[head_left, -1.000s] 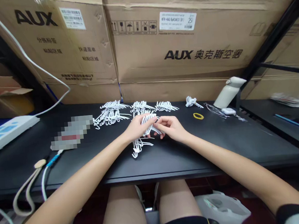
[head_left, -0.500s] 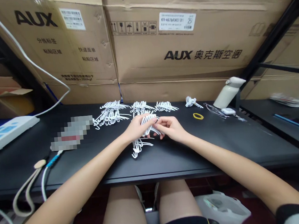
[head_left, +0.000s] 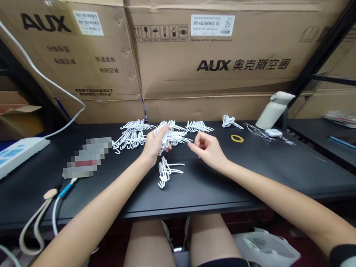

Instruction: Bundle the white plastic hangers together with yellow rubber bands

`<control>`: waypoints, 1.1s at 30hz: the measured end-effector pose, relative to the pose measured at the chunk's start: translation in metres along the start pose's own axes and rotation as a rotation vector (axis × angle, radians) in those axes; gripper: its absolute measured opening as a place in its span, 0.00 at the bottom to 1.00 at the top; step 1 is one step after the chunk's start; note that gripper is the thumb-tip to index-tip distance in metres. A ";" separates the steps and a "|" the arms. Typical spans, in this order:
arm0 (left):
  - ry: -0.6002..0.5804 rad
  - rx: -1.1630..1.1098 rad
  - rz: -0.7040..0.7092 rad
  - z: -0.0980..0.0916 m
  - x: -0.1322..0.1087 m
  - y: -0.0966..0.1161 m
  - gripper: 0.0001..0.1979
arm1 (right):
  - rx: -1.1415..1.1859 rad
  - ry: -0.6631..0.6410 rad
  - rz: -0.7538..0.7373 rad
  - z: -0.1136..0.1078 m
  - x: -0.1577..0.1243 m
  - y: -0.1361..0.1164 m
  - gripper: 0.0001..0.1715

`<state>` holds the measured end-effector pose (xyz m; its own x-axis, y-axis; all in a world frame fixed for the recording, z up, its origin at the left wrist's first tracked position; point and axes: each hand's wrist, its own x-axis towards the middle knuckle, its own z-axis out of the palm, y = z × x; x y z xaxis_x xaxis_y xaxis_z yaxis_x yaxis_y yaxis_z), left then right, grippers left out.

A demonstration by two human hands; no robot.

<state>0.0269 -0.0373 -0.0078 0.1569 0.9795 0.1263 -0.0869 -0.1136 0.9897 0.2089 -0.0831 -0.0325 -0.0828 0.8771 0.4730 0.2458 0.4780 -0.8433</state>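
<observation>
My left hand (head_left: 154,146) is closed around a bundle of thin white hooks (head_left: 178,137), the thumb lying across the top. Their straight ends point right, towards my right hand (head_left: 210,150). That hand hovers just beside those ends with its fingers curled in, and I make out nothing in it. Nearer me, a small loose pile of white hooks (head_left: 165,172) lies on the black table (head_left: 220,188). Behind my left hand are further piles of hooks (head_left: 131,139), partly overlapped by the held bundle.
A heap of hooks (head_left: 198,126) and a tangled white clump (head_left: 229,121) lie farther back. To the right are a yellow ring (head_left: 237,138), glasses (head_left: 257,131) and a leaning white bottle (head_left: 272,110). A power strip (head_left: 12,158) is at left; cartons (head_left: 173,75) stand behind.
My hands have moved apart. The left, with the hook bundle, has shifted left and turned so the hooks lie flatter; the right has come away from the bundle.
</observation>
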 end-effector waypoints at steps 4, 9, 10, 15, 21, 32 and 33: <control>0.069 -0.077 0.003 -0.002 0.002 0.000 0.18 | -0.163 -0.242 -0.086 0.008 -0.004 0.002 0.11; 0.033 -0.049 -0.002 0.002 -0.001 -0.001 0.17 | -0.313 -0.428 -0.180 0.018 -0.007 0.007 0.04; 0.025 -0.042 -0.002 0.002 -0.001 -0.001 0.17 | -0.335 -0.442 -0.176 0.017 -0.005 0.007 0.04; 0.009 -0.035 0.010 0.002 -0.001 -0.001 0.17 | -0.415 -0.532 -0.038 -0.011 0.010 0.005 0.04; 0.001 0.014 -0.002 0.003 -0.003 0.000 0.17 | -0.192 -0.686 0.283 -0.064 0.032 0.005 0.10; -0.163 0.194 0.158 0.005 -0.007 -0.011 0.19 | 0.043 -0.229 0.251 -0.066 0.039 0.004 0.17; -0.176 0.212 0.166 0.005 -0.008 -0.011 0.19 | 0.048 -0.261 0.255 -0.063 0.038 0.004 0.17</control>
<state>0.0315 -0.0442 -0.0194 0.3270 0.9031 0.2782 0.0784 -0.3193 0.9444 0.2680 -0.0509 -0.0022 -0.2697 0.9478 0.1702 0.2455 0.2386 -0.9396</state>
